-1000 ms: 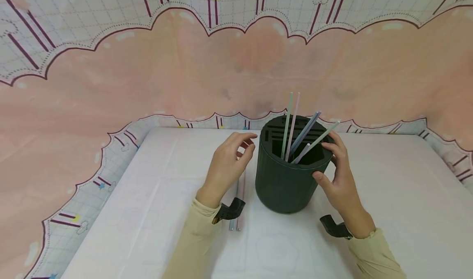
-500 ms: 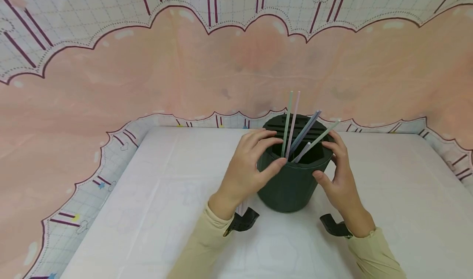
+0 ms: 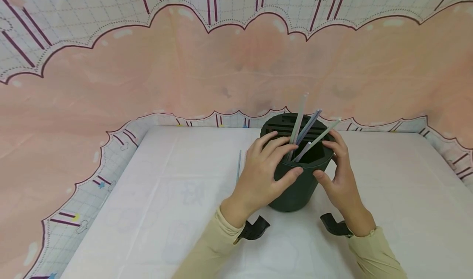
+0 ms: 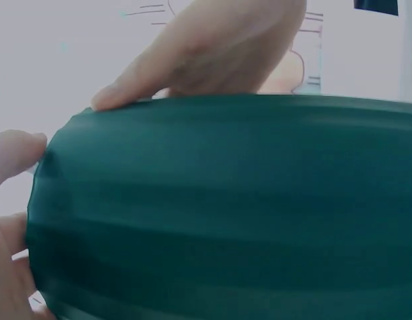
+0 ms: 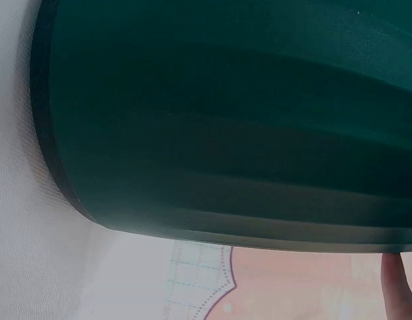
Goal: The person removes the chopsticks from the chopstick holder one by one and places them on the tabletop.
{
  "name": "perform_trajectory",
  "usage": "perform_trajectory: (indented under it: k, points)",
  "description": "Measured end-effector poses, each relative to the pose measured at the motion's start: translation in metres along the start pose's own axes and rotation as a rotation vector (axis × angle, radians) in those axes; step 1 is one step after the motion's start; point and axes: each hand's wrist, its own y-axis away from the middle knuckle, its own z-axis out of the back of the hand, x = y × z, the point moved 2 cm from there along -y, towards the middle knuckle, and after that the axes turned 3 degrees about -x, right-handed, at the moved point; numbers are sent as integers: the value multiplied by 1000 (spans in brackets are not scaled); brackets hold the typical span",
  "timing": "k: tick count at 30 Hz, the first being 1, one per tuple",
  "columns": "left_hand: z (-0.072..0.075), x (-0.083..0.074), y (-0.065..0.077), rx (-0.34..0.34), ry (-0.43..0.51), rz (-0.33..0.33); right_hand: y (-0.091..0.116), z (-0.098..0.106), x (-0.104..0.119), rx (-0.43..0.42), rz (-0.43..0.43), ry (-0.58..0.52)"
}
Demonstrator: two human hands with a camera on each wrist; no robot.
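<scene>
A dark green round holder (image 3: 295,195) with a slotted top stands on the table, several thin pastel straws (image 3: 308,128) leaning in its opening. My left hand (image 3: 258,178) is at the holder's near left rim, its fingers spread over the opening and touching the straws on the left side. On the right, my right hand (image 3: 343,182) grips the rim, thumb on the front wall and fingers around the far side. The holder's wall (image 4: 226,180) fills most of the left wrist view, with left fingertips (image 4: 23,153) at its rim. In the right wrist view, a right finger (image 5: 395,283) rests against it.
A pale blue straw (image 3: 238,164) lies on the white tabletop (image 3: 177,213), partly hidden by my left hand. Behind the table hangs a peach cloth (image 3: 221,74) with a scalloped, patterned border.
My left hand has moved right from beside the holder onto its rim, pushing the two upright straws rightward until they nearly overlap. My right hand keeps its grip in the same place.
</scene>
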Motion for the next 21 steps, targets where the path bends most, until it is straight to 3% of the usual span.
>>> perform_trajectory:
  k: [13,21]
  points:
    - [6,-4,-1,-105,83,0,-3,0,-3,7,-2,-25]
    - [12,-2,-3,-189,171,46,-4,2,-5,12,-10,-23]
